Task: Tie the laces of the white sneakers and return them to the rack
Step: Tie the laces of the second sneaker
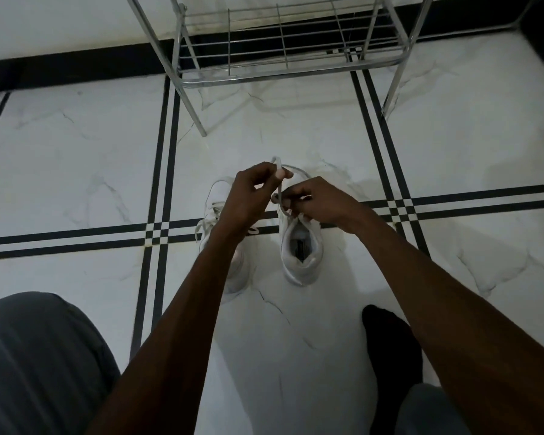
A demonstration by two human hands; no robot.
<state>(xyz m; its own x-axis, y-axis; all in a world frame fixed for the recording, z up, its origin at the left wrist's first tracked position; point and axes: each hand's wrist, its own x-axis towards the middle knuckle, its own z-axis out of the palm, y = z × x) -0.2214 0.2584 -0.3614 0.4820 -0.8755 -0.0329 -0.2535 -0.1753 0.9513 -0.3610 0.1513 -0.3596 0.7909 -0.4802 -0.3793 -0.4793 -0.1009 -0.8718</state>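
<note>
Two white sneakers stand side by side on the floor, heels toward me. The right sneaker (302,249) shows its open collar and dark insole. My left forearm hides much of the left sneaker (215,211), whose loose laces trail over the tiles. Above the right sneaker's tongue, my left hand (252,196) pinches a raised loop of its white lace (277,171). My right hand (319,199) grips the other lace end just beside it. The chrome wire shoe rack (283,45) stands beyond the sneakers, and its visible shelf holds nothing.
White marble floor tiles (76,167) with black double stripes surround the shoes. A rack leg (198,117) comes down just beyond the left sneaker. My grey-trousered knee (38,362) is at bottom left, and my black-socked foot (390,346) at bottom right. A black skirting runs along the wall.
</note>
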